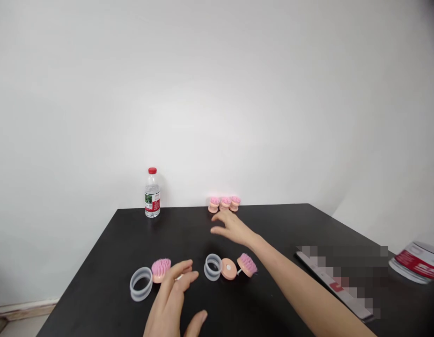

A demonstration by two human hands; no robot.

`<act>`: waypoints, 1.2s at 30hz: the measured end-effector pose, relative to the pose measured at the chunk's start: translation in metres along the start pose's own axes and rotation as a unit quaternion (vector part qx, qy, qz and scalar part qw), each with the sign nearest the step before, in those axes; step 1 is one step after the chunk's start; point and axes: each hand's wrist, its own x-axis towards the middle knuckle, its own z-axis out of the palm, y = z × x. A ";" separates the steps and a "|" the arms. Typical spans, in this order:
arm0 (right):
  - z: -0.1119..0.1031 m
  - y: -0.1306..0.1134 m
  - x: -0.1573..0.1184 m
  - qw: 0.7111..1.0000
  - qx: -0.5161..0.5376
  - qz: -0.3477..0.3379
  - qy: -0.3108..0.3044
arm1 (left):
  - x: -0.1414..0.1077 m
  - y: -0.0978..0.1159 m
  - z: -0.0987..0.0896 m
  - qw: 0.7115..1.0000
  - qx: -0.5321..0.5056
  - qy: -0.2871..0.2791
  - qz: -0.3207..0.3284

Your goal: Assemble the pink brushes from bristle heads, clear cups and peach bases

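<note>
The person's right hand hovers open, fingers spread and gripping nothing, just short of a row of three pink-bristled, peach plastic scalp brushes at the far edge of a matte black table. The left hand is also open and empty, its fingers loosely apart, nearest a fourth pink-bristled brush lying beside a clear plastic ring. A second clear plastic ring lies just beside a round peach plastic base, with a separate pink bristle head next to it. One clear water bottle with a red cap stands near the far edge.
</note>
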 end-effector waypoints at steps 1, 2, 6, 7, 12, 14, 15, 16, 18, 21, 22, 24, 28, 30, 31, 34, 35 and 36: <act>-0.004 -0.008 -0.015 0.999 0.016 -0.018 -0.021 | 0.000 -0.002 0.001 1.000 0.000 -0.004 -0.006; -0.006 -0.016 -0.029 0.998 0.032 -0.030 -0.040 | 0.000 -0.004 0.001 1.000 -0.001 -0.008 -0.011; -0.002 -0.042 -0.065 0.988 0.110 -0.020 -0.110 | 0.002 -0.007 -0.002 1.000 0.006 -0.029 0.003; 0.002 -0.046 -0.069 0.986 0.119 -0.011 -0.117 | 0.003 -0.008 -0.003 0.999 0.017 -0.038 0.014; 0.018 -0.068 -0.071 0.987 0.129 0.006 -0.092 | 0.006 -0.012 -0.005 0.995 0.068 -0.052 0.042; 0.016 -0.081 -0.073 0.985 0.160 0.014 -0.069 | 0.006 -0.014 -0.004 0.995 0.072 -0.053 0.038; 0.014 -0.089 -0.075 0.981 0.185 0.025 -0.058 | 0.006 -0.015 -0.004 0.995 0.071 -0.055 0.033; 0.012 -0.097 -0.077 0.975 0.214 0.039 -0.048 | 0.007 -0.016 -0.004 0.996 0.068 -0.059 0.027; 0.009 -0.113 -0.083 0.961 0.267 0.066 -0.030 | 0.007 -0.017 -0.003 0.995 0.053 -0.078 0.007; 0.008 -0.126 -0.089 0.951 0.304 0.060 -0.007 | 0.007 -0.018 -0.002 0.993 0.025 -0.110 -0.027; 0.008 -0.125 -0.090 0.949 0.312 0.051 0.003 | 0.007 -0.018 -0.001 0.993 0.020 -0.109 -0.036; 0.006 -0.112 -0.092 0.946 0.321 0.039 0.029 | 0.005 -0.019 -0.001 0.994 0.018 -0.091 -0.052; -0.007 -0.056 -0.098 0.946 0.299 0.121 0.036 | 0.005 -0.017 -0.005 0.994 0.029 -0.092 -0.058; -0.012 -0.026 -0.105 0.945 0.279 0.170 -0.013 | 0.007 -0.014 -0.008 0.993 0.032 -0.105 -0.038; -0.014 -0.013 -0.108 0.946 0.267 0.182 -0.038 | 0.008 -0.013 -0.009 0.993 0.035 -0.107 -0.024; -0.011 0.012 -0.114 0.943 0.250 0.187 -0.119 | 0.010 -0.010 -0.010 0.993 0.042 -0.106 0.015; -0.008 0.015 -0.115 0.941 0.243 0.190 -0.136 | 0.010 -0.009 -0.010 0.993 0.041 -0.106 0.024; -0.006 0.017 -0.116 0.941 0.234 0.196 -0.145 | 0.010 -0.009 -0.009 0.993 0.040 -0.107 0.028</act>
